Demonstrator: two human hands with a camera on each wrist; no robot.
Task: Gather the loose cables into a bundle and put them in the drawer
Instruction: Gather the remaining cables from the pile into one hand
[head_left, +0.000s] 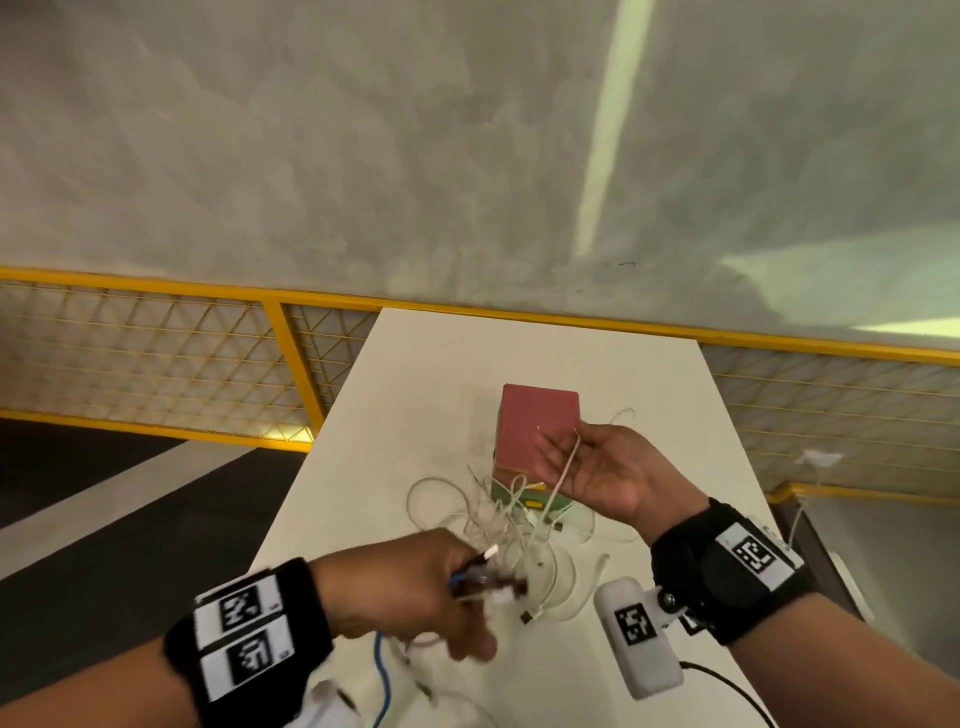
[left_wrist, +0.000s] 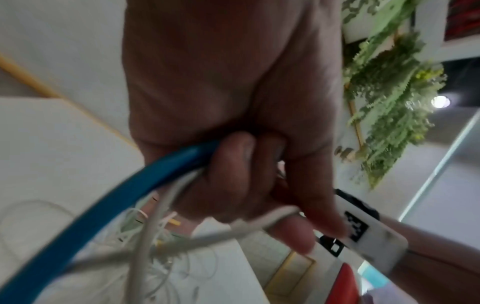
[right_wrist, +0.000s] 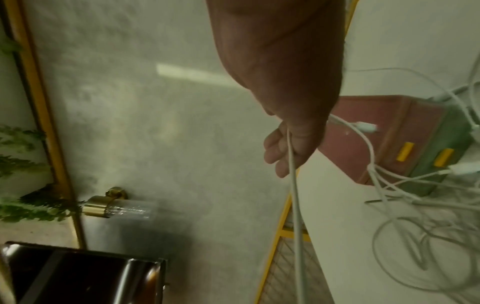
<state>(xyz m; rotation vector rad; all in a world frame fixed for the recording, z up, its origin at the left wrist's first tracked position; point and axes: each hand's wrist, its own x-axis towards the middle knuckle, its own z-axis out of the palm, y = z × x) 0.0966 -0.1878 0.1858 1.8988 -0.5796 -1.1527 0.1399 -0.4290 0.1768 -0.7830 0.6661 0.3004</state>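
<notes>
A small drawer box (head_left: 537, 431) with a pink top, green front and yellow handles stands mid-table; it also shows in the right wrist view (right_wrist: 389, 133). A tangle of white cables (head_left: 498, 525) lies in front of it. My left hand (head_left: 441, 587) grips a blue cable (left_wrist: 116, 195) and white cables (left_wrist: 233, 228) in a fist near the table's front. My right hand (head_left: 587, 467) is raised palm-up beside the box, and a thin white cable (right_wrist: 294, 185) runs through its fingers down to the tangle. The drawers look closed.
The white table (head_left: 415, 395) is narrow, with edges close on both sides. A yellow-framed mesh railing (head_left: 291, 353) runs behind it. A white wrist camera unit (head_left: 639, 634) hangs by my right wrist. Green plants (left_wrist: 389, 92) hang on the wall.
</notes>
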